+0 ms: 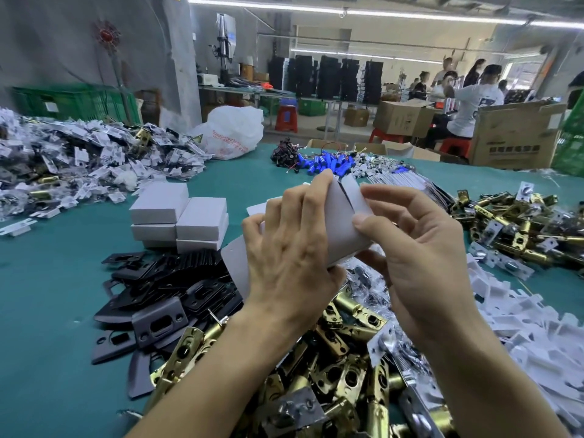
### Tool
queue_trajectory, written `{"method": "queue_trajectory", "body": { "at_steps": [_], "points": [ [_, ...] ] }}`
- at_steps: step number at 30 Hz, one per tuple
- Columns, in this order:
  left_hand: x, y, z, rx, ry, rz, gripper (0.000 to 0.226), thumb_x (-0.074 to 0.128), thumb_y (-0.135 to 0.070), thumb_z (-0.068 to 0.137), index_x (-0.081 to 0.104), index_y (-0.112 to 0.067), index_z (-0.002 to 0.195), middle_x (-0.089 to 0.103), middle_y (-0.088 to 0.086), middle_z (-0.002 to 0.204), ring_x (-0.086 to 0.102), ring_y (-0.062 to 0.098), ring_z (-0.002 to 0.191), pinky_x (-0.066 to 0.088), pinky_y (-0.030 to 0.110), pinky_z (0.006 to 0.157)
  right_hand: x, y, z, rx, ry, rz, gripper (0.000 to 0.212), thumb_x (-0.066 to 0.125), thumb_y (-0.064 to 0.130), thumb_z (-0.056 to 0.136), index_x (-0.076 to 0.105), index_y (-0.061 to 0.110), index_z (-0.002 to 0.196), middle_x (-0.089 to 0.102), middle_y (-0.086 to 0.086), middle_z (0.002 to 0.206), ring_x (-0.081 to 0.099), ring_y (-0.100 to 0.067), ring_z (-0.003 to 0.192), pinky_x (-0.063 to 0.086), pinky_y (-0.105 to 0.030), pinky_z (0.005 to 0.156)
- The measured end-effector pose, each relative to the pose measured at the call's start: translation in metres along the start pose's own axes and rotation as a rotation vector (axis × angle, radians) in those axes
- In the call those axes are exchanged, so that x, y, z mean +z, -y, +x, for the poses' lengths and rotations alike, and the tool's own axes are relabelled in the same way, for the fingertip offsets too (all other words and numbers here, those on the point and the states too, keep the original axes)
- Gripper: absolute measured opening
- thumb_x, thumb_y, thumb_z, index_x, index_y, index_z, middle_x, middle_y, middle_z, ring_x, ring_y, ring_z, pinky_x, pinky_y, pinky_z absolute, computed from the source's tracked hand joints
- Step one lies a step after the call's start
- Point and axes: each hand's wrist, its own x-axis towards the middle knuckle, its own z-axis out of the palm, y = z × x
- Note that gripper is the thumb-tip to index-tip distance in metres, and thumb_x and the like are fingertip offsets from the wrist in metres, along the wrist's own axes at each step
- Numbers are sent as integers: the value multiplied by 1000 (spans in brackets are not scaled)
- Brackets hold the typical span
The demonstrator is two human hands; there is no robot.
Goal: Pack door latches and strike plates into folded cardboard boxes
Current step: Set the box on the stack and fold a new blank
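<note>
Latches heaped just below the fingers, strike plates to their left (handy for grabbing). Left hand and right hand both clamp fingers on a white box, raised, likely mid-fold. Closed boxes stacked beyond, leftward.

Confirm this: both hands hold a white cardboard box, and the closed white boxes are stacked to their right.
Not right. The head view shows the stacked white boxes left of the hands; left hand and right hand do hold the white cardboard box.
</note>
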Motion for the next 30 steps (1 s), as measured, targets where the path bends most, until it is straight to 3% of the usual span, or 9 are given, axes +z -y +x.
{"method": "queue_trajectory", "body": {
  "at_steps": [5, 12, 19, 24, 27, 30],
  "points": [
    [-1, -1, 0, 31, 38, 33, 107, 83, -26, 50, 34, -20, 145, 54, 0, 129, 52, 24, 108, 37, 39, 83, 1, -2, 0, 40, -61, 2, 25, 67, 0, 87, 72, 25, 84, 72, 0, 88, 69, -10, 74, 60, -48, 72],
    [-1, -2, -1, 32, 53, 58, 106, 84, -25, 49, 36, -20, 144, 55, -1, 131, 52, 24, 107, 38, 39, 85, 1, -4, 1, 46, -128, 35, 22, 73, 7, 86, 67, 22, 69, 69, 3, 76, 65, -5, 69, 60, -50, 68],
    [1, -4, -4, 46, 61, 103, 110, 84, -23, 49, 33, -18, 146, 57, 3, 128, 55, 26, 105, 42, 40, 83, -3, -6, 3, -4, -178, -75, 31, 70, -1, 83, 66, 21, 62, 72, 0, 78, 67, -15, 79, 57, -62, 78],
    [1, -5, -3, 36, 51, 110, 111, 82, -23, 50, 29, -16, 148, 55, 4, 128, 53, 27, 105, 42, 42, 80, -3, -3, 2, -70, -151, -137, 23, 72, 0, 83, 71, 18, 69, 73, 1, 76, 68, -14, 76, 59, -55, 79],
    [0, -3, -1, -16, 43, 81, 111, 82, -22, 53, 30, -11, 150, 54, 9, 128, 53, 30, 105, 43, 44, 79, 3, -2, -1, -121, -80, -112, 11, 71, 7, 88, 74, 14, 81, 76, -1, 82, 71, -10, 75, 61, -40, 78],
    [-2, 1, 2, -77, 26, 39, 112, 82, -23, 56, 28, -10, 153, 50, 9, 129, 50, 29, 106, 37, 42, 76, 6, -3, -3, -101, 39, -28, 16, 65, 3, 91, 75, 15, 96, 77, -2, 100, 72, -11, 97, 57, -29, 90]
  ]
}}
